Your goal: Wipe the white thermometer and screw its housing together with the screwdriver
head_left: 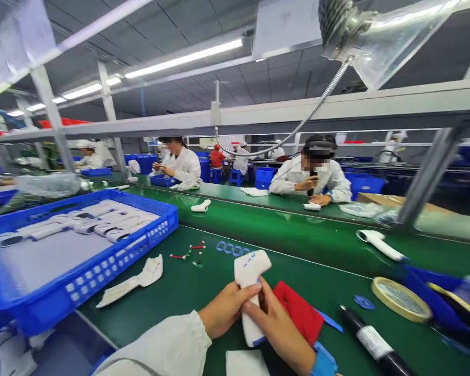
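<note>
Both my hands grip a white handheld thermometer housing (249,277), upright above the green bench. My left hand (223,309) wraps the handle from the left, fingers closed. My right hand (276,326) closes on the handle from the right, thumb across its front. A red cloth (300,310) lies just right of my hands. A loose white half-shell (135,279) rests on the mat to the left. Small wires (190,253) and blue rings (231,248) lie beyond the housing.
A blue crate (74,284) with several white housings stands at left. A tape roll (400,298), a black marker (374,342) and a white pad (246,363) lie right and near. White housings ride the green conveyor (297,230). Workers in white coats sit across it.
</note>
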`<state>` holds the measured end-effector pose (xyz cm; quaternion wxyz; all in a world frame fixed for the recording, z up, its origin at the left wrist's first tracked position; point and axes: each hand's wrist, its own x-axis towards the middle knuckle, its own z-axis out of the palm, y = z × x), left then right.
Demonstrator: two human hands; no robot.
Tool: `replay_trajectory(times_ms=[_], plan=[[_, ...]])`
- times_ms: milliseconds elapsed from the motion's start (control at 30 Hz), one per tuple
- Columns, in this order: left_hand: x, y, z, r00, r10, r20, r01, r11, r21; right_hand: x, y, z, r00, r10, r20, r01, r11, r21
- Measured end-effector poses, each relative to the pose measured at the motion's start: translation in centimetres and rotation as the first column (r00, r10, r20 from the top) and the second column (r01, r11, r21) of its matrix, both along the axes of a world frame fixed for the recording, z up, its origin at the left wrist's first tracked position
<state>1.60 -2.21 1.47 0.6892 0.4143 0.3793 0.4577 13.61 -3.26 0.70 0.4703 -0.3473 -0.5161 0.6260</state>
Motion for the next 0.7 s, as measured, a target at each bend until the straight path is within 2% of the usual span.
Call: replay_trajectory(times_ms=[67,133,233,300,367,467,567,700], plan=[[0.8,0.7,-0.4,0.995,-0.051,0.086,0.056,0.997,-0.06,0.1,0.2,-0.5,0.999,-0.039,0.026,0.038,0.998,0.056],[1.1,1.4,-0.8,0.987,-0.045,0.153,0.061,0.993,-0.1,0.4,0.2,-0.9,0.997,-0.062,0.054,0.059,0.997,0.047],[0.9,2.3,-1.1,0.967,0.061,0.248,-0.016,0.983,-0.181,0.5,-0.1,-1.0,0.999,-0.019,0.047,0.018,0.999,0.032],[0.7,2.5,-1.2,0.938,0.167,0.304,-0.085,0.96,-0.267,0.3,-0.6,-0.7,0.999,0.039,0.008,-0.039,0.998,0.057],[0.7,2.3,-1.1,0.923,0.216,0.319,-0.092,0.927,-0.362,-0.2,-0.9,-0.6,0.997,0.074,-0.029,-0.072,0.994,0.077],[0.7,1.6,-1.0,0.943,0.135,0.305,0.014,0.897,-0.441,-0.9,-1.1,-1.1,0.993,0.068,-0.098,-0.057,0.993,0.108],[0.6,0.9,-0.9,0.941,0.036,0.337,0.113,0.904,-0.412,-1.4,-1.1,-1.7,0.982,0.086,-0.166,-0.068,0.991,0.114],[0.7,0.5,-0.4,0.947,0.039,0.319,0.103,0.904,-0.415,-1.8,-1.1,-1.9,0.974,0.062,-0.219,-0.039,0.993,0.11]])
